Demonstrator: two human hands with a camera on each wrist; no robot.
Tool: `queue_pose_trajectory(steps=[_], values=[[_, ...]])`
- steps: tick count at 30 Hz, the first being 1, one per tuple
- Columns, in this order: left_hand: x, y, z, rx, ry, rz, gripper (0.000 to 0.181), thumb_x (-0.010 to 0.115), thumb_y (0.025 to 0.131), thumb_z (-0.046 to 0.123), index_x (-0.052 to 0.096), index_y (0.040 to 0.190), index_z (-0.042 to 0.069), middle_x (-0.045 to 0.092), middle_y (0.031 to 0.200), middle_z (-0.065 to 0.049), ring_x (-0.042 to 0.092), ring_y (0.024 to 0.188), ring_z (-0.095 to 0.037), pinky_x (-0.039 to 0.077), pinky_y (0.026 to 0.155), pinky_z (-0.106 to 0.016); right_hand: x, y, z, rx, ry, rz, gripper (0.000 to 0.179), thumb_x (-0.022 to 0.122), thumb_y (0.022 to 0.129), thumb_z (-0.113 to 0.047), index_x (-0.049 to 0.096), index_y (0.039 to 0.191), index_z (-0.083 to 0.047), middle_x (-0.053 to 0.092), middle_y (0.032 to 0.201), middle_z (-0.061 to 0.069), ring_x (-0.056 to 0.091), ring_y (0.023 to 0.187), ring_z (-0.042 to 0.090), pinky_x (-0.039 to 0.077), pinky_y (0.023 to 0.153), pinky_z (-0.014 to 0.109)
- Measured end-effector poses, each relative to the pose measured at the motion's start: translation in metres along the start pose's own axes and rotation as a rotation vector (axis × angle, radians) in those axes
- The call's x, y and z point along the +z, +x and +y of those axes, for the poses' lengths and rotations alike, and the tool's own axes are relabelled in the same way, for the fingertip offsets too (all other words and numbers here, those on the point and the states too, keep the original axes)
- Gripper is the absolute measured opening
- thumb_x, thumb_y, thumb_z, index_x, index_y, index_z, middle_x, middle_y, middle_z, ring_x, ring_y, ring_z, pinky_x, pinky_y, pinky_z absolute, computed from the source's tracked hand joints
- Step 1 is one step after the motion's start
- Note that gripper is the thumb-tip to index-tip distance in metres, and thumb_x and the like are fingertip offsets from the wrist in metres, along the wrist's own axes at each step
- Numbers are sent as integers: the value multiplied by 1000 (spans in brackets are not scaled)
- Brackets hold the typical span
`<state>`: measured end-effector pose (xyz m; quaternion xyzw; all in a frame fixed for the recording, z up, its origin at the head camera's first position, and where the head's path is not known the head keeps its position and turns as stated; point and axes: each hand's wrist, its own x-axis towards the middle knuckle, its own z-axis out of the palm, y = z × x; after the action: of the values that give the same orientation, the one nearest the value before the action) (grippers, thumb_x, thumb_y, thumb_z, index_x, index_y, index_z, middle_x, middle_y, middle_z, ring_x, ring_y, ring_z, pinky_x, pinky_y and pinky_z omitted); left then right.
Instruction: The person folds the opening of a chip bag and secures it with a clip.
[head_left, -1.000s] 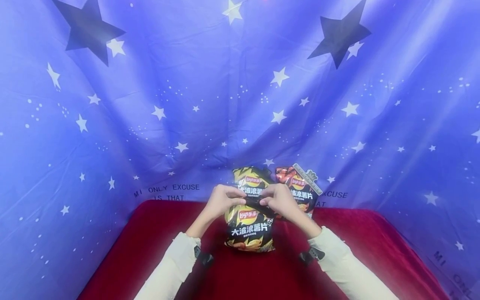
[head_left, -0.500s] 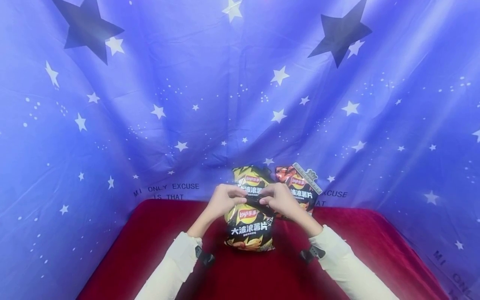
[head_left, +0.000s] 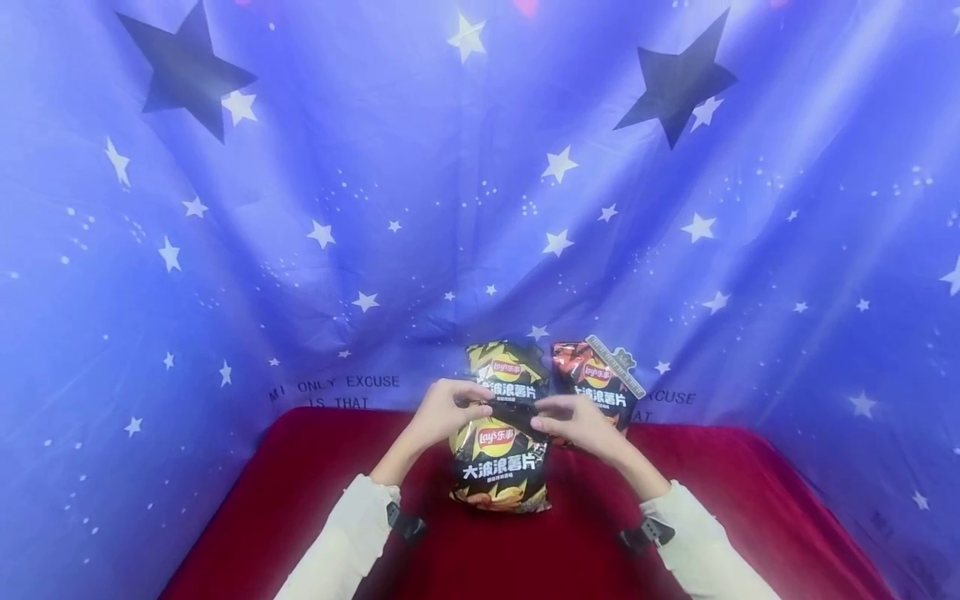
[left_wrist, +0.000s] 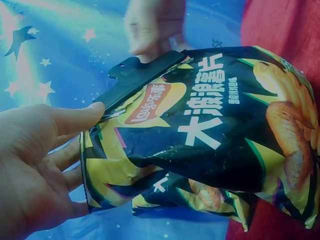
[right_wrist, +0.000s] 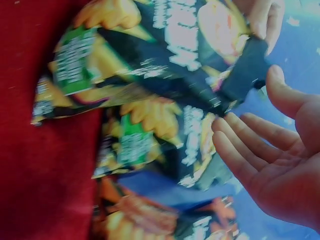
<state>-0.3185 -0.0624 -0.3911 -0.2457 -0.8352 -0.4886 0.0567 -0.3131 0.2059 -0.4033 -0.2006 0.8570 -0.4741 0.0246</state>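
A black-and-yellow bag of potato chips (head_left: pixel 498 475) is held upright at the front of the table, a black bag clip (left_wrist: pixel 142 82) across its folded top. My left hand (head_left: pixel 450 410) pinches the bag's top corner at the clip's end; its thumb lies in front and the fingers are behind, as the left wrist view shows. Beside the clip's other end is my right hand (right_wrist: pixel 280 145), thumb and fingers spread apart with nothing gripped. Its fingertips come close to the clip; whether they touch it I cannot tell.
Behind stands a second black-and-yellow chip bag (head_left: pixel 510 367), partly hidden. To its right, a red-and-black chip bag (head_left: pixel 592 379) carries a pale grey clip (head_left: pixel 615 367) on its top corner. Red cloth (head_left: pixel 322 475) covers the table, and a blue star-patterned curtain (head_left: pixel 420 250) hangs behind.
My right hand has let go of the clip and drawn slightly right and down, its fingers opening. The left hand still holds the bag. The head view has tilted a little upward.
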Motion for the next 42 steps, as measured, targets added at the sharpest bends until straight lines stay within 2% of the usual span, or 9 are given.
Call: queue_pose_trajectory(steps=[4, 7, 14, 19, 24, 27, 32, 38, 42], values=[[2, -5, -5, 10, -9, 3, 29, 79, 88, 14, 76, 115, 4, 77, 115, -10, 70, 114, -28, 56, 102, -45, 6, -13, 19, 24, 57, -53, 43, 76, 92, -21, 67, 126, 6, 73, 116, 23, 73, 94, 22, 63, 78, 34], [2, -9, -9, 20, -13, 10, 27, 79, 89, 17, 77, 113, 5, 77, 115, -11, 69, 114, -30, 55, 102, -47, 11, -18, 25, 24, 89, -59, 38, 76, 92, -18, 70, 121, 6, 75, 109, 21, 72, 89, 24, 63, 75, 35], [2, -15, -16, -36, -39, 13, 29, 77, 91, 21, 76, 117, 8, 75, 119, -12, 69, 115, -28, 57, 101, -44, 18, -22, 29, 24, 123, -36, 31, 74, 93, -14, 72, 115, 8, 74, 108, 22, 72, 84, 13, 64, 77, 43], [-1, -17, -18, -36, -62, 62, 35, 76, 92, 22, 72, 123, 5, 71, 126, -15, 66, 120, -34, 55, 103, -48, 16, -20, 27, 15, 149, -20, 31, 75, 92, -13, 72, 114, 8, 72, 111, 24, 71, 86, 12, 64, 77, 45], [-3, -22, -24, -75, -84, 99, 49, 77, 91, 24, 64, 134, 7, 65, 135, -16, 60, 127, -36, 51, 107, -52, 15, -18, 31, -2, 146, -11, 30, 75, 92, -13, 72, 114, 8, 71, 112, 25, 71, 86, 13, 65, 75, 40], [-2, -28, -30, -106, -94, 102, 53, 78, 91, 25, 61, 137, 8, 64, 137, -17, 60, 129, -35, 51, 107, -52, 17, -21, 35, 19, 159, -16, 32, 75, 92, -13, 71, 115, 9, 71, 112, 26, 72, 85, 14, 64, 77, 43], [1, -36, -40, -119, -109, 78, 52, 75, 93, 27, 60, 138, 6, 63, 138, -18, 62, 124, -33, 54, 103, -48, 20, -23, 37, 47, 176, -10, 35, 74, 92, -13, 69, 117, 11, 71, 112, 26, 72, 85, 15, 63, 79, 49], [0, -38, -44, -147, -201, 40, 49, 72, 96, 24, 58, 138, 5, 67, 130, -17, 69, 112, -27, 60, 92, -36, 18, -18, 33, 40, 155, -3, 34, 75, 93, -15, 71, 116, 9, 72, 111, 24, 72, 86, 17, 64, 75, 41], [-4, -37, -43, -166, -236, 22, 51, 72, 96, 24, 56, 140, 4, 67, 128, -18, 70, 110, -29, 61, 87, -35, 17, -15, 30, 36, 149, 3, 33, 75, 92, -14, 71, 115, 9, 72, 111, 23, 72, 86, 18, 64, 76, 43]])
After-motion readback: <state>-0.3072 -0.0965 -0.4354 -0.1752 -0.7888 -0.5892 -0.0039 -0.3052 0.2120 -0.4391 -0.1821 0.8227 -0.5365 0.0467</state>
